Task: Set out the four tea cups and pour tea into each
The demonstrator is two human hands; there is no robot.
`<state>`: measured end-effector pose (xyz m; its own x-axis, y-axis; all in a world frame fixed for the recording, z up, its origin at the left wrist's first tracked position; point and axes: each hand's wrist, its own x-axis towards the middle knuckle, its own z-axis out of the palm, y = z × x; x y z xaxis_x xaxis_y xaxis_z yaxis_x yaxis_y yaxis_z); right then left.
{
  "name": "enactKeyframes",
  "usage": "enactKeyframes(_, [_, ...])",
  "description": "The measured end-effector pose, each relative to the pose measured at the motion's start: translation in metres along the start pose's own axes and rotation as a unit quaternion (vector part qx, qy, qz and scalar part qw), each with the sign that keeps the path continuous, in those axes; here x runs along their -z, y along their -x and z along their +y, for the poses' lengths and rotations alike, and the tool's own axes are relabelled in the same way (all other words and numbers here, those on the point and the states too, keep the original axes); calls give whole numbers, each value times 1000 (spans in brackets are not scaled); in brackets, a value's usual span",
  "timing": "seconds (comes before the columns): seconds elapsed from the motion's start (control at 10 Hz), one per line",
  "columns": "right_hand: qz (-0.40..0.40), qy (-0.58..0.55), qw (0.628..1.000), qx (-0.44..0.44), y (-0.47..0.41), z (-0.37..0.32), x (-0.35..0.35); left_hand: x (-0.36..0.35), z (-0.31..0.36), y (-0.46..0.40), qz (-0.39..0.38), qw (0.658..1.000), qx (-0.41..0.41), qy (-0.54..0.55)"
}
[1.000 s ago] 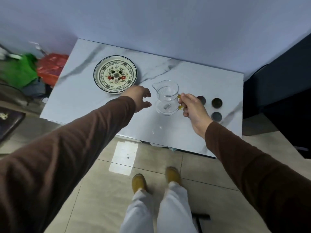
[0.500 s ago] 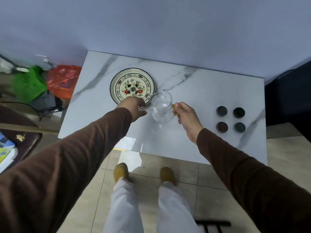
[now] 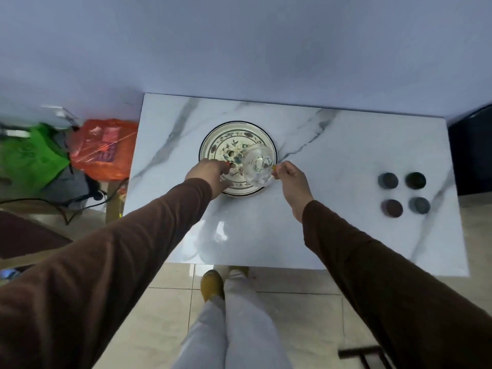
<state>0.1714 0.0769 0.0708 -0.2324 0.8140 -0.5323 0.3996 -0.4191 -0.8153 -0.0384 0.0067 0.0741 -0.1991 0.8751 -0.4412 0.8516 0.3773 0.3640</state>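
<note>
A: Right hand (image 3: 288, 179) grips the handle of the glass pitcher (image 3: 258, 166), now tipped over the painted tray (image 3: 213, 145), no longer beside it.

B: And the left?

A: Left hand (image 3: 209, 174) has moved onto the tray's near rim, fingers curled; whether it holds anything is unclear.

B: The cups?

A: Four dark cups (image 3: 403, 191) sit clustered at the marble table's (image 3: 332, 145) right end, well apart from both hands.
</note>
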Motion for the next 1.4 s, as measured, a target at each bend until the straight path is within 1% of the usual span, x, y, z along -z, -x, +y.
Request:
enactKeyframes(0.2, [8,1,1000,-23,-58,15,-28,-8,-23,-42,-25,999,2,-29])
enactKeyframes(0.3, [20,14,1000,-18,-80,24,-42,-16,-32,-59,-31,999,-2,-39])
enactKeyframes(0.4, [13,18,999,-30,-97,35,-54,-26,-40,-73,-39,998,-8,-46])
enactKeyframes(0.6, [-5,-4,999,-37,-110,44,-68,-37,-51,-81,-44,997,-30,-50])
enactKeyframes(0.8, [-12,3,999,-52,-114,50,-68,-38,-56,-86,-39,997,-46,-48])
enactKeyframes(0.9, [-11,13,999,-41,-116,51,-69,-40,-55,-88,-40,996,-53,-56])
enactKeyframes(1.1, [13,67,997,-27,-115,49,-62,-41,-50,-85,-45,996,-51,-52])
enactKeyframes(1.2, [-4,168,984,-50,-105,47,-50,-35,-45,-79,-44,997,-50,-47])
enactKeyframes(1.3, [-21,272,961,-36,-85,47,-39,-28,-40,-69,-50,997,-50,-36])
enactKeyframes(1.4, [-27,334,942,0,-59,29,-26,-12,-30,-56,-47,996,-65,-48])
